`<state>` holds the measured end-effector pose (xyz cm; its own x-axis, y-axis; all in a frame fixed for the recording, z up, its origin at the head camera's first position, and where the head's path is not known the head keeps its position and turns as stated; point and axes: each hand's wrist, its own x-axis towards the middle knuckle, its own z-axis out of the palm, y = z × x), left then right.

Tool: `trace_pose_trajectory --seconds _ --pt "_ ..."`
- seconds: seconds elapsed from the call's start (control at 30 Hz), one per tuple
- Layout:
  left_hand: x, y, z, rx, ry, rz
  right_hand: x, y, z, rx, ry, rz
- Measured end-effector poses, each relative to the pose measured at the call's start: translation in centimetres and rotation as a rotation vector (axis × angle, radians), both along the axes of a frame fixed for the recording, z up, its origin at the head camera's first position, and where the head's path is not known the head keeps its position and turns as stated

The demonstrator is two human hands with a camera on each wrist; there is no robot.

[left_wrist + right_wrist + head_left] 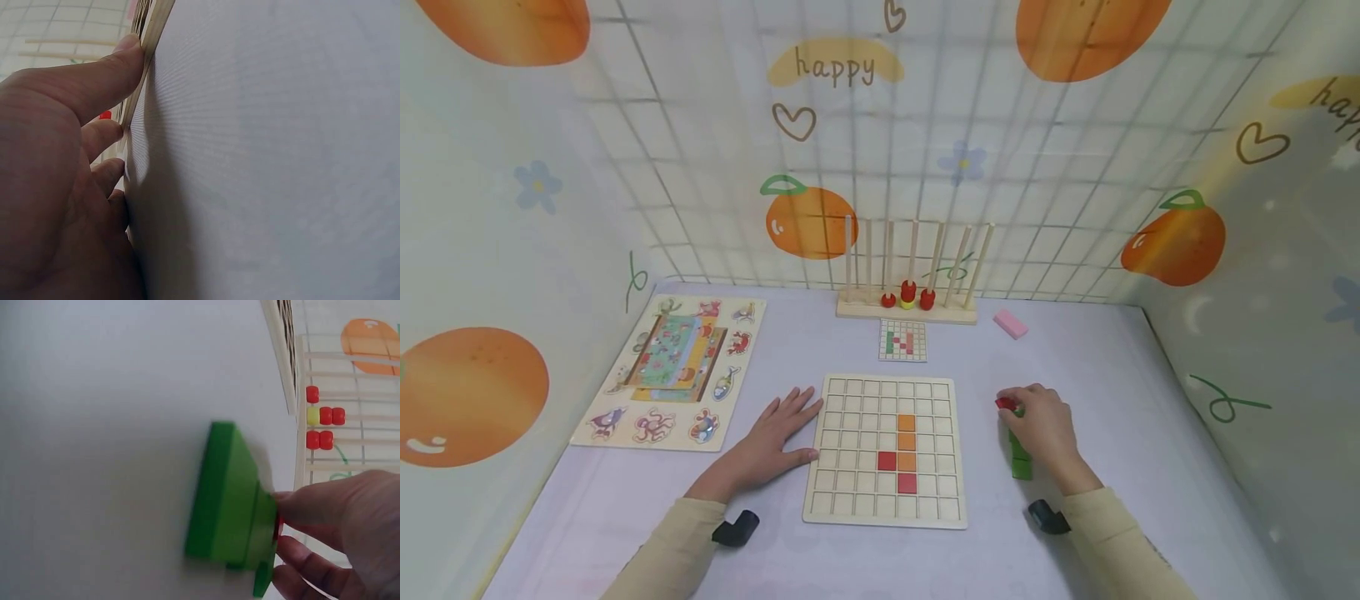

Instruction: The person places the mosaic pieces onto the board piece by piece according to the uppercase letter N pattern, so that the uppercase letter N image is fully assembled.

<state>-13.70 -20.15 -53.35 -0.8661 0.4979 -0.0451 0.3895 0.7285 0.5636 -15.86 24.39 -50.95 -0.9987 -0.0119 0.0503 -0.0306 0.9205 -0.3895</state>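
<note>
Tiles (906, 442) on board (856, 483): head view only

A pale square board (844, 506), ruled into cells, lies flat on the desk (850, 562). Three orange tiles (906, 442) form a column on it; one red tile (887, 461) sits beside the lowest at nine o'clock, another at six. Green blocks (1021, 469) line up apart, at the board's three o'clock. The right grip (1039, 427) pinches a red block (1004, 403) at their twelve-o'clock end.

A curtained play corner, judging by fruit-print drapes (707, 167), an animal puzzle (679, 417) and bead rack (907, 315).
</note>
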Motion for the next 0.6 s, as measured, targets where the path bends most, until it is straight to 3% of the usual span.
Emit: trace_pose_trajectory --seconds 0.37,0.6 --pt "0.0 0.1 0.1 0.0 -0.005 0.002 1.3 -2.9 0.2 0.043 -0.022 0.072" --pt "0.1 0.1 0.2 0.001 -0.007 0.004 1.9 -3.2 0.5 0.053 -0.033 0.093"
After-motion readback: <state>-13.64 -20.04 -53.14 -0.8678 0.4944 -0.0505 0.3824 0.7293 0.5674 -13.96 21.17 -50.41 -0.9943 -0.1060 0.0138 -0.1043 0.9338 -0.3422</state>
